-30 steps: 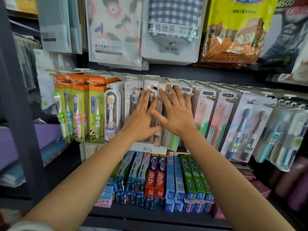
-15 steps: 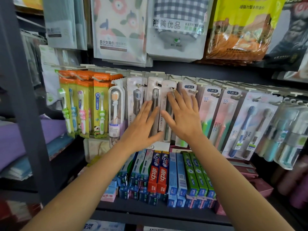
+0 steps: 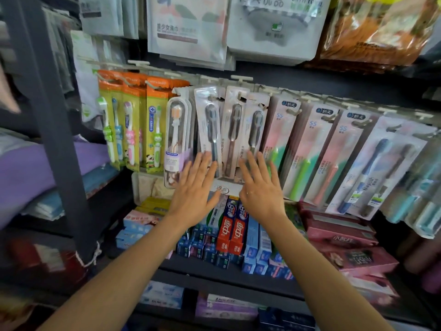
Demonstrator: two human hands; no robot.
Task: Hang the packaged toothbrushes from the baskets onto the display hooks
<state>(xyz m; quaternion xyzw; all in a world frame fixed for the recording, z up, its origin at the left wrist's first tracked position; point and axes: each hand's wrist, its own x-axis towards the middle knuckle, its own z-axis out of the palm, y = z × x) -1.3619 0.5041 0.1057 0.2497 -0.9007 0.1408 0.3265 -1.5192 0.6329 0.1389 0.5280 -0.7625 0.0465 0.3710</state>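
Observation:
Packaged toothbrushes hang in a row on display hooks [image 3: 241,78]. In the middle are three pale packs with dark-headed brushes [image 3: 235,130]. My left hand [image 3: 194,193] is flat with fingers spread, its fingertips at the lower end of the leftmost of these packs. My right hand [image 3: 259,187] is also flat and spread, fingertips at the bottom of the rightmost pale pack. Neither hand holds anything. No basket is in view.
Orange-and-green children's toothbrush packs [image 3: 133,130] hang at left, pink-and-green packs [image 3: 310,151] and blue ones [image 3: 381,173] at right. Toothpaste boxes [image 3: 232,232] fill the shelf below. A dark upright post [image 3: 55,130] stands at left. Towel packs [image 3: 188,27] hang above.
Both hands have slid down from the upper parts of the hanging packs to their lower ends and moved apart. The view has moved closer and tilted downward.

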